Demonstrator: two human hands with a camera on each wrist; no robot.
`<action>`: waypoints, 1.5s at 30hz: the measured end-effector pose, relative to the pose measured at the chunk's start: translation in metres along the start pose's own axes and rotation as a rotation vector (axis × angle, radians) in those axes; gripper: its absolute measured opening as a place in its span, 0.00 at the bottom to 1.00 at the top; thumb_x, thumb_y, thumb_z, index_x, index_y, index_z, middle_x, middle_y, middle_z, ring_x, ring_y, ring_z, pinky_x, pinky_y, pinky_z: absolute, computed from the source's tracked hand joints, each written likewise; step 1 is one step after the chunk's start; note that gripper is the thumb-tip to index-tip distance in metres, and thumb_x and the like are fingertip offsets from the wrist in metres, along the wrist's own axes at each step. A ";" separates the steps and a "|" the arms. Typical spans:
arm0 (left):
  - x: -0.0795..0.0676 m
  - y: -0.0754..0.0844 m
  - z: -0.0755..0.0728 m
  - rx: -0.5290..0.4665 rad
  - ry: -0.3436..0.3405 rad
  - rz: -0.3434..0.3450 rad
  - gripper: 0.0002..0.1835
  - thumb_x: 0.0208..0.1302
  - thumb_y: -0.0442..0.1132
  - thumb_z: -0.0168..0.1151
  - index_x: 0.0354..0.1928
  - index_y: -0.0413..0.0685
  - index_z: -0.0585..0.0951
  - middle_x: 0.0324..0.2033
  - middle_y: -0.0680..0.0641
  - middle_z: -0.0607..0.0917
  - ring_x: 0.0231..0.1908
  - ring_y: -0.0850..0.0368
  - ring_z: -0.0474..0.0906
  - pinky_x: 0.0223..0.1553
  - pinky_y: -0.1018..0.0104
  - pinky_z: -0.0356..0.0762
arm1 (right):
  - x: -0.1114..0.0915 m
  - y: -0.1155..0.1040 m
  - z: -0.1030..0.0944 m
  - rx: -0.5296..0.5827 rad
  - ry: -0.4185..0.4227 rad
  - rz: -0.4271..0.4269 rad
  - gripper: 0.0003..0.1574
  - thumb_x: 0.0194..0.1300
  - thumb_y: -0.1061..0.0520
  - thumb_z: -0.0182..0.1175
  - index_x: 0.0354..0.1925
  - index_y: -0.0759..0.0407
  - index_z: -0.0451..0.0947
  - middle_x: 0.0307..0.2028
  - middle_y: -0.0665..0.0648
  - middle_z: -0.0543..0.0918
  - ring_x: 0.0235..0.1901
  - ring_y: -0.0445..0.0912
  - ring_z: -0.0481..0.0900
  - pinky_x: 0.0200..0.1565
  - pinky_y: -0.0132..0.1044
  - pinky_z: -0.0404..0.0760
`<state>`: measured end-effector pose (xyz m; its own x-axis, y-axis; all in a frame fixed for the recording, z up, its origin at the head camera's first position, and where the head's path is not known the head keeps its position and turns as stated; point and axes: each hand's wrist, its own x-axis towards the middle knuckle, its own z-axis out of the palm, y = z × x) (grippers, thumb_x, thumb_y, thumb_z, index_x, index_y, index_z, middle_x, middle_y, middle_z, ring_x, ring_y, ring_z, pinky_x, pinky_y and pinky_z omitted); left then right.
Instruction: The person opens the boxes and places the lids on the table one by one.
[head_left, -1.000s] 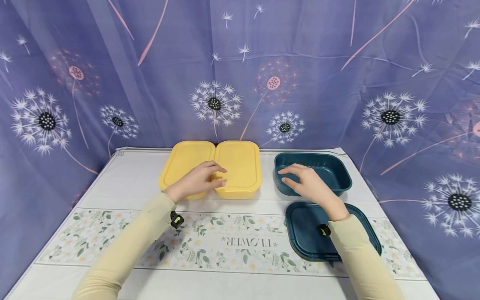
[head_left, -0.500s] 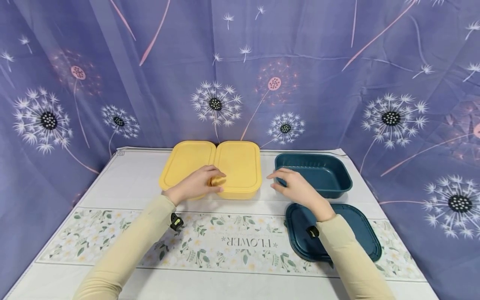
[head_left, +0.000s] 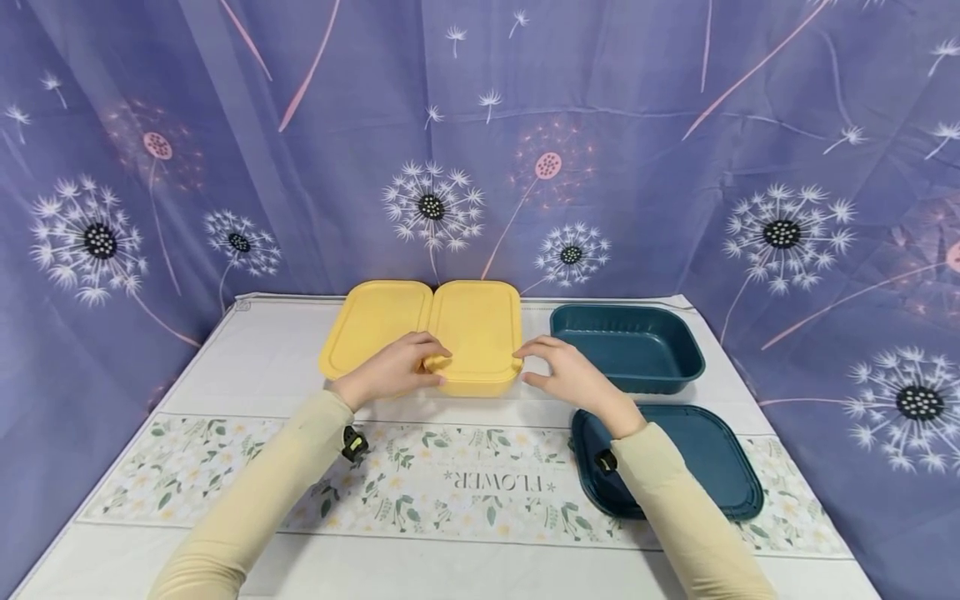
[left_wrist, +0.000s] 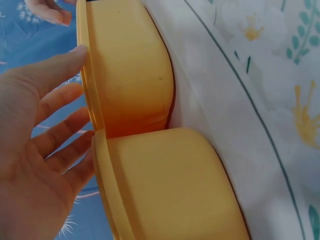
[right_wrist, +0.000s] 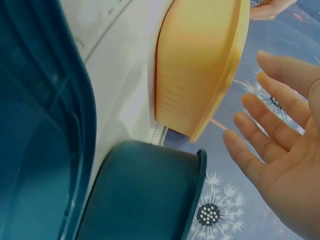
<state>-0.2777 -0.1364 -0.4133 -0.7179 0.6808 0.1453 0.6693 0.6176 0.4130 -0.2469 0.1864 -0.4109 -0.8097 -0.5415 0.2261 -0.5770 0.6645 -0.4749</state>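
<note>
Two yellow lidded food containers stand side by side at the back of the table, the left one point(head_left: 378, 321) and the right one point(head_left: 476, 329). My left hand point(head_left: 393, 365) is over the seam between them, near the right container's front left corner. In the left wrist view, its thumb point(left_wrist: 62, 65) is at the lid's rim and its fingers are relaxed. My right hand point(head_left: 573, 375) is beside the right container's right edge, thumb and fingers spread. In the right wrist view, the right hand's fingers point(right_wrist: 272, 122) look apart from the container and hold nothing.
An uncovered dark teal container point(head_left: 630, 348) stands at the back right. Its teal lid point(head_left: 697, 454) lies in front of it, partly under my right forearm. A flower-printed runner point(head_left: 480, 483) crosses the white tablecloth. A purple dandelion curtain point(head_left: 480, 142) hangs behind.
My right hand has moved left from over the teal container to the right yellow container's side. The left hand has stayed nearly in place. The containers have not moved.
</note>
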 end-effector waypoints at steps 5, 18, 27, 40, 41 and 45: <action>-0.001 0.000 0.000 0.006 0.014 0.023 0.23 0.64 0.45 0.72 0.58 0.43 0.83 0.51 0.47 0.80 0.45 0.56 0.76 0.47 0.64 0.78 | 0.005 0.000 0.010 -0.005 0.004 -0.010 0.24 0.66 0.55 0.69 0.59 0.59 0.81 0.60 0.60 0.78 0.61 0.57 0.75 0.59 0.52 0.77; -0.004 -0.002 0.004 0.019 0.038 0.046 0.19 0.62 0.42 0.73 0.53 0.42 0.84 0.49 0.48 0.81 0.47 0.55 0.75 0.46 0.67 0.79 | 0.009 -0.005 0.024 -0.033 -0.014 -0.028 0.19 0.68 0.52 0.68 0.55 0.55 0.83 0.59 0.59 0.78 0.62 0.56 0.73 0.60 0.53 0.75; -0.006 -0.004 0.008 0.059 0.051 0.050 0.17 0.65 0.44 0.71 0.53 0.44 0.85 0.51 0.48 0.82 0.48 0.55 0.76 0.47 0.66 0.79 | 0.009 -0.006 0.026 -0.037 0.000 -0.007 0.17 0.68 0.53 0.68 0.53 0.55 0.84 0.58 0.60 0.79 0.62 0.57 0.74 0.61 0.53 0.74; -0.011 -0.001 0.008 0.067 0.090 0.070 0.17 0.66 0.44 0.70 0.51 0.42 0.86 0.53 0.44 0.83 0.51 0.51 0.78 0.53 0.60 0.79 | 0.011 0.000 0.027 -0.006 0.010 -0.019 0.16 0.67 0.54 0.68 0.52 0.57 0.85 0.57 0.60 0.80 0.60 0.56 0.76 0.56 0.50 0.78; -0.011 -0.001 0.008 0.065 0.087 0.064 0.17 0.66 0.44 0.70 0.52 0.43 0.86 0.53 0.45 0.83 0.52 0.51 0.78 0.54 0.59 0.78 | 0.011 0.000 0.027 -0.004 0.007 -0.021 0.16 0.67 0.54 0.68 0.52 0.57 0.85 0.57 0.60 0.80 0.60 0.56 0.76 0.56 0.50 0.79; -0.012 -0.002 0.009 0.069 0.074 0.036 0.16 0.67 0.46 0.69 0.52 0.45 0.86 0.55 0.46 0.82 0.55 0.50 0.77 0.56 0.58 0.77 | 0.012 0.000 0.027 0.010 0.003 -0.029 0.16 0.67 0.54 0.68 0.52 0.57 0.85 0.57 0.60 0.80 0.59 0.55 0.77 0.54 0.49 0.80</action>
<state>-0.2684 -0.1423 -0.4234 -0.7040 0.6732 0.2261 0.7043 0.6210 0.3440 -0.2533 0.1660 -0.4309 -0.7928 -0.5591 0.2428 -0.5995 0.6432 -0.4764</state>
